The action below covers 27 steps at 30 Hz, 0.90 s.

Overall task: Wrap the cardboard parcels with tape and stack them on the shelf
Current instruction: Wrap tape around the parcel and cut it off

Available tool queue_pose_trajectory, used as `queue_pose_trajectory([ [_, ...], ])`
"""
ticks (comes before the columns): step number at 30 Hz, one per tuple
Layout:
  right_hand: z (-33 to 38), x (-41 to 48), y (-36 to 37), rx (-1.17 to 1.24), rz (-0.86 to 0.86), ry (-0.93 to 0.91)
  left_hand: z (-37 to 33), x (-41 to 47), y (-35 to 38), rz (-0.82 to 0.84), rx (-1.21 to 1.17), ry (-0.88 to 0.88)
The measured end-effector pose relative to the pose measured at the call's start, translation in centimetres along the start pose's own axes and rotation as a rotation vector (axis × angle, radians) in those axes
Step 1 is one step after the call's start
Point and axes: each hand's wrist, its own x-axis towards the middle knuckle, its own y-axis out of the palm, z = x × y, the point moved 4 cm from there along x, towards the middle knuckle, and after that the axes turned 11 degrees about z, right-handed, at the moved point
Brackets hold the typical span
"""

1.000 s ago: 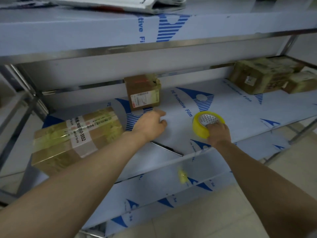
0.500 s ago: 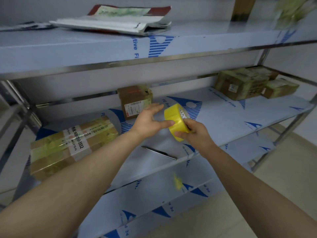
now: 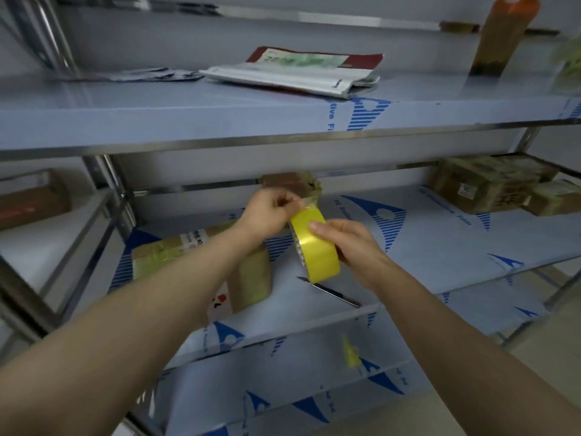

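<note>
Nearest, a scrap of yellow tape (image 3: 349,354) clings to the front edge of a lower shelf; above it a slim knife (image 3: 333,292) lies flat on the middle shelf (image 3: 440,247), its long axis running left to right; just over the knife the right hand (image 3: 349,243) grips the yellow tape roll (image 3: 316,247) in the air, thumb across the band, the roll on edge (its core opening faces left); the left hand (image 3: 267,212), fingers curled, pinches the tape's free end at the roll's top; under the left forearm a large taped parcel (image 3: 248,278) lies lengthwise across the shelf; behind the hands stands a small parcel (image 3: 301,182); far right, stacked parcels (image 3: 490,187); a mailer bag (image 3: 301,73) rests on the top shelf (image 3: 157,108).
</note>
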Motion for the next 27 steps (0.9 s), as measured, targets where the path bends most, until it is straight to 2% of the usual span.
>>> queue_pose_trajectory([
  [4,0.4,0.2,1.8,-0.083,0.172,-0.041,-0.2,0.7,-3.9,-0.062,-0.053,-0.154],
  [7,1.0,0.5,3.9,-0.021,0.202,-0.063,0.8,0.3,-5.6,-0.015,-0.031,-0.304],
  [11,3.0,1.0,4.9,-0.025,0.122,-0.046,2.3,0.0,-8.7,-0.076,-0.1,-0.372],
  [14,3.0,0.9,4.6,0.013,0.15,0.01,3.6,0.5,-10.7,-0.126,-0.054,-0.406],
  [18,2.2,0.5,5.0,-0.034,0.216,0.053,5.3,1.6,-11.0,-0.109,-0.01,-0.444],
  [23,1.3,0.3,5.1,-0.09,0.049,0.112,7.0,3.0,-12.2,-0.064,0.073,-0.482],
  [27,0.7,-0.1,5.2,-0.007,0.053,0.164,8.2,3.5,-11.8,-0.004,0.19,-0.513],
])
